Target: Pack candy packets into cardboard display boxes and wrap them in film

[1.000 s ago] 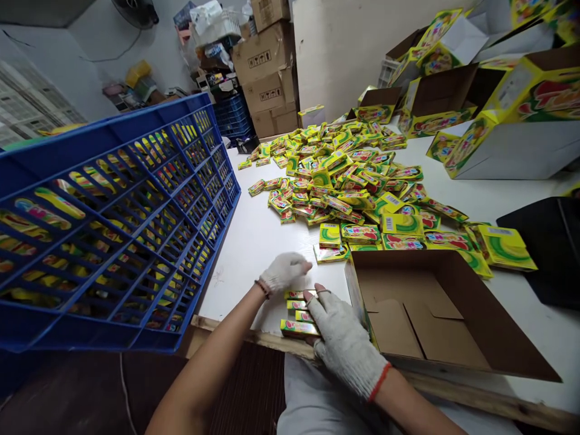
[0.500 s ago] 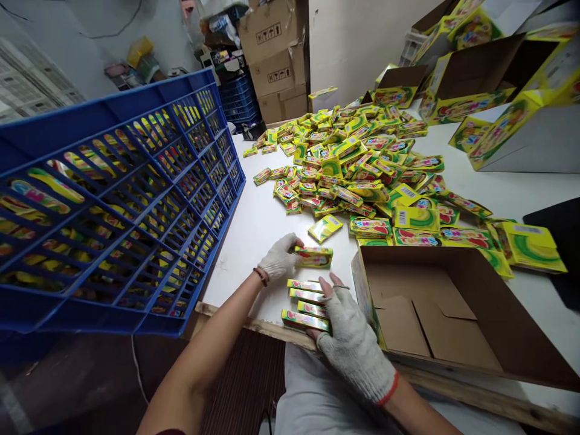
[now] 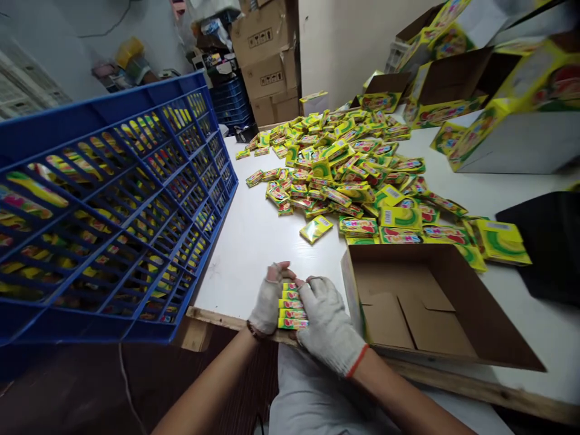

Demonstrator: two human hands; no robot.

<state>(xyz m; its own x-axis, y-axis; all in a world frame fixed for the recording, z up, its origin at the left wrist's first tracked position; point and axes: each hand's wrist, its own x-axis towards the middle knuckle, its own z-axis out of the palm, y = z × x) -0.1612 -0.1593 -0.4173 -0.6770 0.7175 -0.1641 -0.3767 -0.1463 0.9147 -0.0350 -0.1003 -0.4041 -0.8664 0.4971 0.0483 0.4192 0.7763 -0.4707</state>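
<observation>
A row of several small yellow-green cartons [image 3: 291,307] stands on edge at the table's front edge, pressed close together. My left hand [image 3: 266,302], in a fingerless knitted glove, cups the row's left side, with fingers curled round its far end. On the right side my right hand [image 3: 327,320], gloved the same way with an orange cuff, closes against the cartons, its fingers reaching the far end. Parts of the row are hidden beneath the hands. One loose carton [image 3: 316,229] lies flat beyond them, near a large heap of like cartons [image 3: 335,163].
Left of my hands, a blue plastic crate [image 3: 170,181] filled with similar cartons stands tilted. At right sits an open cardboard box [image 3: 435,314] with a bare inside. Printed display boxes [image 3: 502,142] and a black object [image 3: 544,241] lie farther right. Brown shipping boxes [image 3: 267,66] are stacked behind.
My left hand has brought another carton toward me to the row's far end. The cartons, spaced apart before, now sit tight together between both hands. The view has shifted slightly.
</observation>
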